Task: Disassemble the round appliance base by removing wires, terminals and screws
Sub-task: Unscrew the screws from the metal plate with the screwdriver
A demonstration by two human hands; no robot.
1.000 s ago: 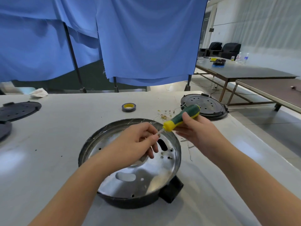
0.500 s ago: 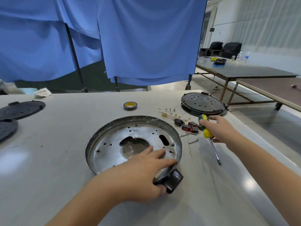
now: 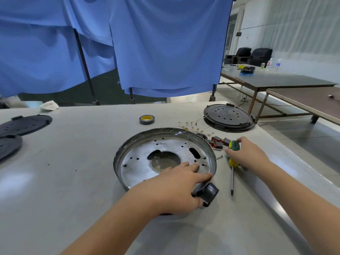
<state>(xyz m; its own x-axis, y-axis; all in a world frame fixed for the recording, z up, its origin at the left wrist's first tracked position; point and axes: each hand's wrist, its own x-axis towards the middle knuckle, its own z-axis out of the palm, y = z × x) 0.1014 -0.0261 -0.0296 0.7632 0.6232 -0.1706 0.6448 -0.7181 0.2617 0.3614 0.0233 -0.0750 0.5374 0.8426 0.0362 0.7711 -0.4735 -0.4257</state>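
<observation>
The round metal base (image 3: 165, 157) looks stripped, its terminals (image 3: 218, 142) and screws beside its right rim, left hand (image 3: 176, 188) gripping its near rim, right hand (image 3: 246, 155) loosely holding the screwdriver (image 3: 233, 157).

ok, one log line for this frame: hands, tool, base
left hand: gripping round base at near rim | right hand: on screwdriver, tip on table | loose terminals beside base

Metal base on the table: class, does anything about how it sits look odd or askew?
Yes. The metal base sits tilted, its near edge raised where the left hand grips the rim by the black socket. Small parts and gold wires lie scattered just beyond it, beside the right hand on the screwdriver.
</observation>
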